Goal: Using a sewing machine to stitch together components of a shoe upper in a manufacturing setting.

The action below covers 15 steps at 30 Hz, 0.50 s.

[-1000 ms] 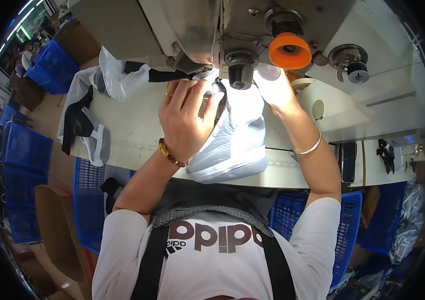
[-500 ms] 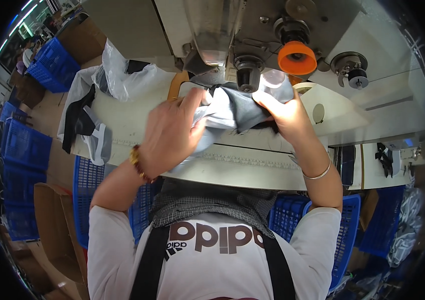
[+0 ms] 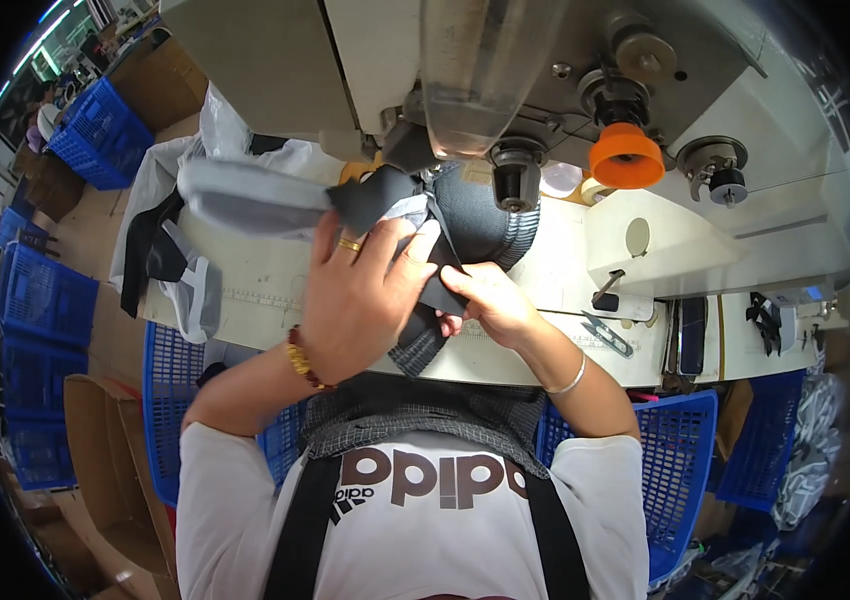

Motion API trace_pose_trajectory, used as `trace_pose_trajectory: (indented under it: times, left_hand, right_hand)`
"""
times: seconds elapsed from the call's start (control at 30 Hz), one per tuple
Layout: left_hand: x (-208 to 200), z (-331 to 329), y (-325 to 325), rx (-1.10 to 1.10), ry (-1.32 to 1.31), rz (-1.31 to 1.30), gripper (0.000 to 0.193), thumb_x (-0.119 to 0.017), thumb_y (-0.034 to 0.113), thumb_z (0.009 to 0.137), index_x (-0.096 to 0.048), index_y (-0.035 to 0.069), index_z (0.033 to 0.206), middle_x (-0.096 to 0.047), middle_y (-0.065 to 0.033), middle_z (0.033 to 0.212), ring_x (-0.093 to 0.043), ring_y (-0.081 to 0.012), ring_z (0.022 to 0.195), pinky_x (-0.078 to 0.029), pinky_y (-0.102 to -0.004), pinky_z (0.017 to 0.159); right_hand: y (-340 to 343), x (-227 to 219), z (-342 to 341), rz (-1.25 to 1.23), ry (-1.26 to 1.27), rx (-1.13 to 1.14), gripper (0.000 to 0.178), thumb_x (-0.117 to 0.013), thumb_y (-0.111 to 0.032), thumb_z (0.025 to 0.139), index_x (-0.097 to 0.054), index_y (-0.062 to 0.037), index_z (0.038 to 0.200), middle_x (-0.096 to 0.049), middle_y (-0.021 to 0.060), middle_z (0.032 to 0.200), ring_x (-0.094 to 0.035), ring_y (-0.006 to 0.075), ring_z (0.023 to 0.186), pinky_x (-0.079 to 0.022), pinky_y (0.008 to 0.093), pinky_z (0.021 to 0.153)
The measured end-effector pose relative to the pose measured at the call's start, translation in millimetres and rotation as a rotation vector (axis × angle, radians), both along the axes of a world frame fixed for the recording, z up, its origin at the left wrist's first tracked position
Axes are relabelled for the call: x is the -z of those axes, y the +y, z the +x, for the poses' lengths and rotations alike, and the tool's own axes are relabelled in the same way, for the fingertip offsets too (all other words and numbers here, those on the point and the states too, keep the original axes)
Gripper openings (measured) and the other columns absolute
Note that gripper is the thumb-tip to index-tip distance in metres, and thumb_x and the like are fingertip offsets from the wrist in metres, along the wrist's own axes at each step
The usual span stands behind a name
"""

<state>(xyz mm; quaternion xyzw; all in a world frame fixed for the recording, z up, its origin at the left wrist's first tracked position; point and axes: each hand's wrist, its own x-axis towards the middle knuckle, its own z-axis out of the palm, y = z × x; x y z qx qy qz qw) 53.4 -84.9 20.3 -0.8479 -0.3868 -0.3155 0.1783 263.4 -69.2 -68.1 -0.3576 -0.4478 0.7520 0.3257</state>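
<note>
Head view, left hand: fingers of the left hand (image 3: 360, 290) curl over bunched grey cloth (image 3: 475, 215), gripping it.
Right hand: thumb and fingers of the right hand (image 3: 495, 305) pinch a black strip (image 3: 442, 292) just beside the left fingers.
Cloth: gathered under the front of the sewing machine (image 3: 475, 80), a rounded part behind the hands, a ribbed end (image 3: 415, 350) by the table edge.
Pale flap: a blurred pale flap (image 3: 255, 198) reaches out left past the left fingers; whether it joins the cloth I cannot tell.
Slip risk: the strip looks narrow, so a loose right pinch could let it twist or fold under.
Snag risk: with layers bunched so near the machine, a pull could catch the cloth on its parts.
Table: thread snips (image 3: 607, 334) lie right of the right forearm on the white table (image 3: 275, 270); a careless elbow might knock them.
Below: a blue basket (image 3: 680, 470).
</note>
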Motion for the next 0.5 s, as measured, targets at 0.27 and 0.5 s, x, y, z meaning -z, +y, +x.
trace_pose_trajectory:
  times: [0.27,0.5]
  left_hand:
    - [29.4,33.3,31.9,-0.131,-0.496,0.08,0.026,-0.084,0.017,0.073,-0.063,0.01,0.086,-0.059,0.0002,0.079,-0.058,-0.0213,0.074,-0.041,-0.0375,0.072]
    - [28.3,32.8,30.2,-0.179,-0.59,-0.083,0.021,-0.08,0.009,0.078,-0.06,0.007,0.081,-0.058,-0.0026,0.075,-0.057,-0.0242,0.071,-0.044,-0.0384,0.073]
  right_hand:
    - [-11.7,17.5,-24.3,0.348,-0.057,0.105,0.038,-0.051,-0.032,0.107,-0.064,-0.0019,0.087,-0.062,0.0004,0.068,-0.06,0.0079,0.059,-0.05,0.0229,0.055]
    - [-17.5,31.0,-67.4,0.665,-0.191,0.282,0.02,-0.054,-0.013,0.103,-0.067,0.0007,0.101,-0.065,0.0061,0.071,-0.063,0.0143,0.058,-0.051,0.0289,0.055]
